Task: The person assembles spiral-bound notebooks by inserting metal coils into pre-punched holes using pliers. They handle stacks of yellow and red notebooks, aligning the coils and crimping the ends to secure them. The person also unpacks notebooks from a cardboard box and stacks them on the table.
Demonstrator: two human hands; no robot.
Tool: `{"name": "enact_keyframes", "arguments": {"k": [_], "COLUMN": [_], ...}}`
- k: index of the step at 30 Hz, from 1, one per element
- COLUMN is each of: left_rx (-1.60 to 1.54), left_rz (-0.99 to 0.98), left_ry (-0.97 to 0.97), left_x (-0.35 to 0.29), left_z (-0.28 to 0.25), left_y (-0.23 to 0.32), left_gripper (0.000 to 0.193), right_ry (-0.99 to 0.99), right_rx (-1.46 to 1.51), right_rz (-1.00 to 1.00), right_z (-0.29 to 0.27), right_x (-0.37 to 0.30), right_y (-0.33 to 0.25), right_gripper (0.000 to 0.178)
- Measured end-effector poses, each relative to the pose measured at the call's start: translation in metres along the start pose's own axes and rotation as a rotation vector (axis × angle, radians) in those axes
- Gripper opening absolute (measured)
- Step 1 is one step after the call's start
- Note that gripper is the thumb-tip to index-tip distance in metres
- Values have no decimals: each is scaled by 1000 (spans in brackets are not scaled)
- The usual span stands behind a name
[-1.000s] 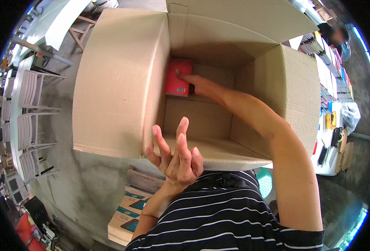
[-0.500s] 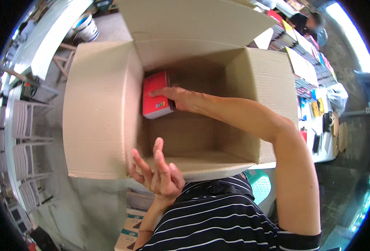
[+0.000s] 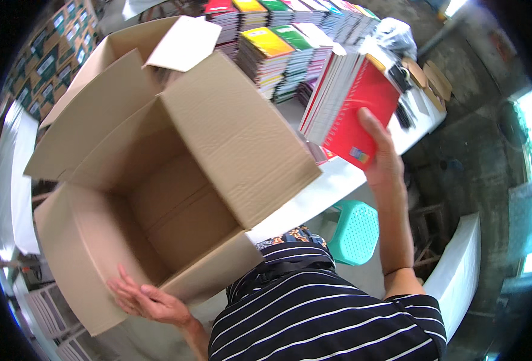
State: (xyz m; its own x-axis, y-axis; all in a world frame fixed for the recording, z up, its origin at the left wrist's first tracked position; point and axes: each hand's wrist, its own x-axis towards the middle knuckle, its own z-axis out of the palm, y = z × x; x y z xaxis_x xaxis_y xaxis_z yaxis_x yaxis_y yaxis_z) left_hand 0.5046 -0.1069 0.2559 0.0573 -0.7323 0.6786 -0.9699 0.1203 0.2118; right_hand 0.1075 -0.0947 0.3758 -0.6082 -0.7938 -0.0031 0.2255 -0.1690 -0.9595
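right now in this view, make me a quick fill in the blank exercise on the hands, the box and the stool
The right hand holds notebooks whose cover facing the camera is ____.
The left hand is nearest the box, which is made of ____.
The box's flaps are ____, so its inside shows.
The stool has a seat dotted with small ____.

Missing words: red; cardboard; open; holes.

Red notebooks hide most fingers of the right hand. Whether the left hand touches the cardboard flap is unclear. The lower edge crops the shirt.
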Motion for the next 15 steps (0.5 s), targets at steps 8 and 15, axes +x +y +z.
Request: {"name": "enact_keyframes", "arguments": {"k": [8,15], "left_rx": [-255,-777], "left_rz": [-70,395], "left_ry": [-33,-40], "left_x": [10,4], "left_z": [-20,-41], "left_y": [24,126], "left_gripper": [49,45], "right_ry": [524,615], "right_rx": [225,251], "right_rz": [356,473], "right_z": [-121,-170], "right_x": [48,79], "right_y": [146,177], "right_gripper": [60,63]}}
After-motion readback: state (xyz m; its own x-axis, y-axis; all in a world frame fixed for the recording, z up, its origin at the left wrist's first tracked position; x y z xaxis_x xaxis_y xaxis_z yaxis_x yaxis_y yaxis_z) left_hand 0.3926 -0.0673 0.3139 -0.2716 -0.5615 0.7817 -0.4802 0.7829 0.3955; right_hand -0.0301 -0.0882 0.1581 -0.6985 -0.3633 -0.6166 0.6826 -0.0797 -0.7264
